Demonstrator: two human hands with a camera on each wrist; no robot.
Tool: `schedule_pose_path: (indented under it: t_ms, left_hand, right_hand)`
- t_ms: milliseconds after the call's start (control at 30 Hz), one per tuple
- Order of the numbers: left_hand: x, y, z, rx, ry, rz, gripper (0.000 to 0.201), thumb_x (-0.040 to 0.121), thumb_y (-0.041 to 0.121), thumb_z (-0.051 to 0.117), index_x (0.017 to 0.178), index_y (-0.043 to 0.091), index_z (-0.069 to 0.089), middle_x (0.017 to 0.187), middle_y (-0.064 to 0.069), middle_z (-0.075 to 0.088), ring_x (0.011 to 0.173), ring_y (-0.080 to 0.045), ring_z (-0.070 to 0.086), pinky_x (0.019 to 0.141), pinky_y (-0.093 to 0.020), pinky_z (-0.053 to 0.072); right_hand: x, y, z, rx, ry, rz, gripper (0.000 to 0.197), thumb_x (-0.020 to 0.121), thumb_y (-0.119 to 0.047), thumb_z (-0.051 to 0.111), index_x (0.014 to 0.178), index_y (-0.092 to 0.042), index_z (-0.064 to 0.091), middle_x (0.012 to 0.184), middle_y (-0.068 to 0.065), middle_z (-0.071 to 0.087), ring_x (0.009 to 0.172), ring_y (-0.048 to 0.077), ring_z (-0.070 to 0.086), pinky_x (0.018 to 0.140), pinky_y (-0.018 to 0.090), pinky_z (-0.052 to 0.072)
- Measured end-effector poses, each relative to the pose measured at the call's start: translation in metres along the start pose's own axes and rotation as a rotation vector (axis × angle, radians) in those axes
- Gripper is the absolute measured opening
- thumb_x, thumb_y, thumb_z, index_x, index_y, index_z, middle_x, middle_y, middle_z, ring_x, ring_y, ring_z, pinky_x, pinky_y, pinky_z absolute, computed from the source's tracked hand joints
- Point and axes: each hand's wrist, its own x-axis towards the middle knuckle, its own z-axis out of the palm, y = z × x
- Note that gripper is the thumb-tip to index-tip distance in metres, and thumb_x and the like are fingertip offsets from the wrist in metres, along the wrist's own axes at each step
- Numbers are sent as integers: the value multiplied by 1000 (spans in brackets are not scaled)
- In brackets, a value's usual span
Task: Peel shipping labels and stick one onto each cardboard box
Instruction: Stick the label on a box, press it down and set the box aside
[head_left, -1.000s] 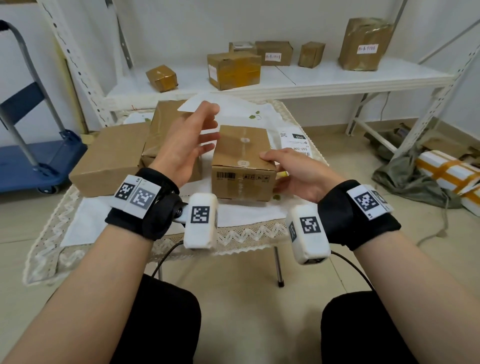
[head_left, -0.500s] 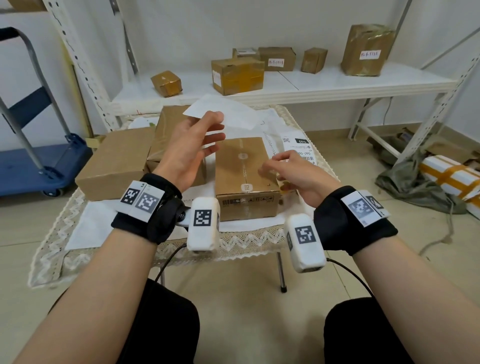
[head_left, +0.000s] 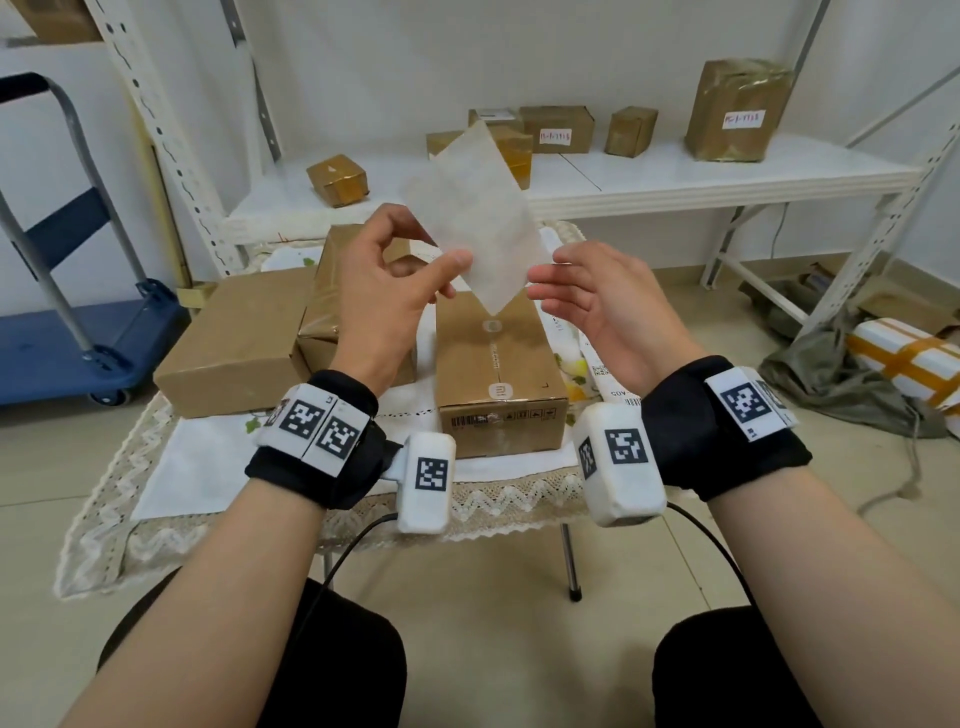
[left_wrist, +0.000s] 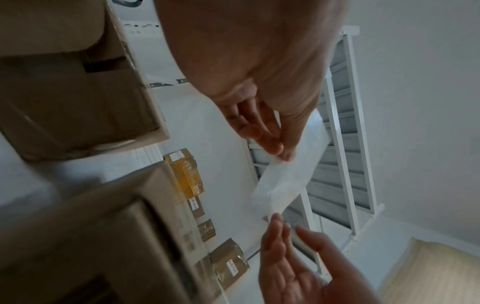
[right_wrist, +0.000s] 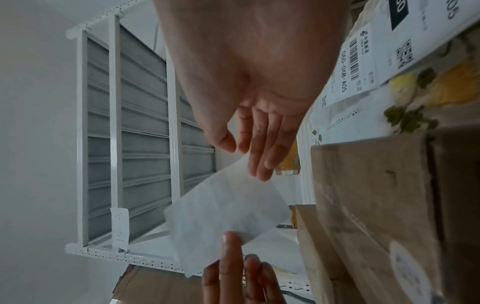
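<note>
My left hand pinches the lower left edge of a blank white label sheet and holds it up in the air above the table. My right hand is beside the sheet's right edge, fingers straight, tips at the paper. In the left wrist view the left hand pinches the label sheet. In the right wrist view the right hand meets the label sheet at its upper edge. A long brown cardboard box stands on the table below both hands, top bare.
A flat brown box and a taped parcel lie left on the lace-covered table. Printed labels lie right of the long box. A white shelf behind carries several parcels. A blue trolley stands left.
The left hand has raised the white sheet well above the box. The right hand left the box's right side and came up to the sheet's edge.
</note>
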Motion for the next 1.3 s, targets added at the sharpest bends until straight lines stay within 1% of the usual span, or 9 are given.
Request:
schedule_pose_path:
  t_ms: [167, 300, 400, 600, 700, 867, 1033, 1200, 1300]
  left_hand:
    - [-1, -7, -1, 76, -38, 103, 28, 79, 5, 84, 95, 10, 62, 98, -10, 70, 76, -16, 73, 76, -34, 61]
    - [0, -8, -3, 163, -63, 184, 27, 80, 3, 83, 94, 13, 63, 103, -14, 70, 83, -8, 71, 78, -31, 61]
    - [0, -9, -6, 201, -82, 240, 23, 80, 4, 84, 91, 14, 66, 96, -1, 66, 86, -9, 69, 80, -27, 60]
    - [1, -14, -9, 278, -152, 301, 18, 79, 6, 84, 85, 11, 68, 99, -1, 63, 89, -10, 64, 80, -21, 56]
    - [2, -14, -10, 265, -172, 273, 19, 78, 3, 84, 86, 9, 68, 99, 3, 62, 90, -11, 65, 81, -22, 56]
    - [3, -15, -10, 241, -194, 198, 21, 77, 0, 84, 91, 3, 68, 101, 8, 62, 90, -6, 64, 84, -21, 55]
    - [2, -11, -10, 220, -225, 151, 25, 80, -4, 81, 98, 6, 66, 108, 1, 63, 93, -4, 67, 89, -24, 58]
    - [1, -7, -8, 87, -197, 15, 27, 89, -7, 69, 105, 13, 60, 112, -1, 67, 97, -11, 70, 89, -31, 60]
    - [2, -5, -6, 20, -109, -69, 20, 97, -4, 58, 114, 7, 58, 112, -7, 65, 85, -13, 71, 79, -27, 60]
  right_hand:
    - [-2, -2, 6, 58, -44, 22, 19, 103, -20, 57, 107, -2, 63, 102, 18, 77, 93, 28, 77, 85, 31, 61]
    - [-2, 0, 6, 6, -36, 30, 36, 102, -35, 59, 112, -1, 64, 104, 17, 77, 91, 27, 77, 86, 32, 62]
    - [-2, 0, 5, -23, -40, 37, 39, 100, -38, 62, 112, -2, 65, 104, 17, 78, 92, 28, 77, 88, 35, 62]
    - [4, 7, 1, -60, -69, 60, 20, 98, -13, 65, 112, 1, 67, 93, 12, 75, 74, 17, 69, 67, 24, 57]
    - [5, 9, 1, -48, -44, 59, 4, 97, -4, 64, 100, -5, 66, 90, 11, 76, 69, 16, 69, 65, 23, 56]
    - [7, 11, 2, -48, -32, 58, 7, 95, 0, 65, 101, -5, 65, 107, 21, 75, 75, 19, 69, 65, 22, 56]
    - [9, 12, 4, -27, 2, 56, 11, 94, 2, 66, 104, -5, 65, 103, 17, 75, 73, 17, 70, 67, 22, 57]
    - [10, 11, 2, 20, 28, 48, 13, 94, 3, 64, 100, -9, 65, 95, 11, 78, 79, 18, 70, 75, 27, 58]
    - [8, 9, 3, 20, -4, 50, 15, 96, 3, 61, 103, -9, 65, 108, 17, 77, 87, 22, 69, 86, 34, 56]
